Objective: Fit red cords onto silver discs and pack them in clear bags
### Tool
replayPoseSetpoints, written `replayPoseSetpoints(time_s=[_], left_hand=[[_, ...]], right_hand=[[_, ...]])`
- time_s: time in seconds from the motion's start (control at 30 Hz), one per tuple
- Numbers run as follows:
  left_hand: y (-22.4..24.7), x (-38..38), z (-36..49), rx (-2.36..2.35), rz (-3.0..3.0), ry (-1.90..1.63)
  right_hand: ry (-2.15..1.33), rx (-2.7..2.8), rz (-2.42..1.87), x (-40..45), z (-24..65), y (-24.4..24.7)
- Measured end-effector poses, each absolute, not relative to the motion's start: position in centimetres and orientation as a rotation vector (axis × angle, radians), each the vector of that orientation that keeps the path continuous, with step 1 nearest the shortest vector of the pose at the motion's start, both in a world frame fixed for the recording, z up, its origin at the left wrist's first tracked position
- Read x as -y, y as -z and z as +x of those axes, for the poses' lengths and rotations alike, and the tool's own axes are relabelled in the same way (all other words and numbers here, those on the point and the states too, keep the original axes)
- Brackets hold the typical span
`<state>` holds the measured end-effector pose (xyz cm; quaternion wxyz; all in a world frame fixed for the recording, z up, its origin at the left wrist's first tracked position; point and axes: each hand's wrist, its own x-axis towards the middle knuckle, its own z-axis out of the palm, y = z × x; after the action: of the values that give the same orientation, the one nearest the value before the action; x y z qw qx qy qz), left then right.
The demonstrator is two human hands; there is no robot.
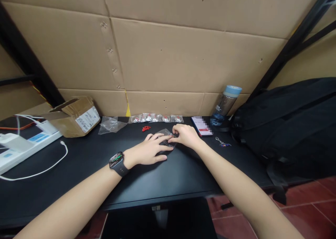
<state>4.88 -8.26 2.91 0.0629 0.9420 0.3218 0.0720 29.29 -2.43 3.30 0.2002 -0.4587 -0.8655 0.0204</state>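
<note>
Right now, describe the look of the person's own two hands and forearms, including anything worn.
Both the left hand and the right hand are bare, with no gloves, and no sleeve shows on either forearm. The left wrist carries a smartwatch with a rounded, rectangular dark face, some green on its display, and a black band. The right wrist has nothing on it.

Desk nook, cardboard-lined wall (168, 57), power strip (31, 144)
</note>
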Motion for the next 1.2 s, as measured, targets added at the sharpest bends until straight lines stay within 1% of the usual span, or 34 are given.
replayPoseSetpoints(time_s=[0.1, 0.2, 0.33, 0.53, 0.6, 0.7, 0.77, 0.83, 0.93, 1.03, 1.2], left_hand=[[-3.2, 8.3, 4.7, -1.012, 2.843, -0.215], [-3.4, 8.3, 4.6, -1.024, 2.827, -0.208], [-3.5, 8.3, 4.6, -1.03, 2.778, -0.196], [-3.2, 8.1, 4.2, -0.984, 2.755, -0.256], [-3.4, 7.8, 3.9, -0.944, 2.75, -0.329], [-3.9, 7.0, 3.3, -0.862, 2.716, -0.461], [-4.0, 6.4, 3.1, -0.844, 2.676, -0.57], [-3.6, 6.0, 3.2, -0.944, 2.634, -0.7], [-2.7, 5.9, 3.9, -1.227, 2.611, -0.829], [-2.1, 6.1, 4.7, -1.368, 2.65, -0.825], [-2.1, 5.9, 4.6, -1.418, 2.638, -0.842]], right_hand=[[-0.276, 2.496, -1.104, 1.9, 29.9, -3.1], [-0.363, 2.47, -1.016, 1.5, 30.4, -2.8], [-0.318, 2.4, -1.046, 1.6, 29.7, -2.1], [-0.101, 2.256, -1.226, 1.8, 27.9, -1.0], [-0.174, 2.273, -1.177, 1.6, 28.0, -1.1], [-0.43, 2.354, -0.953, 1.3, 29.2, -1.8], [-0.558, 2.331, -0.877, 1.1, 30.2, -2.5], [-0.561, 2.306, -0.87, 0.9, 31.0, -2.9], [-0.475, 2.357, -0.852, 0.7, 31.3, -2.7], [-0.439, 2.365, -0.867, 0.6, 30.4, -1.9], [-0.446, 2.331, -0.894, 0.9, 28.7, -1.0]])
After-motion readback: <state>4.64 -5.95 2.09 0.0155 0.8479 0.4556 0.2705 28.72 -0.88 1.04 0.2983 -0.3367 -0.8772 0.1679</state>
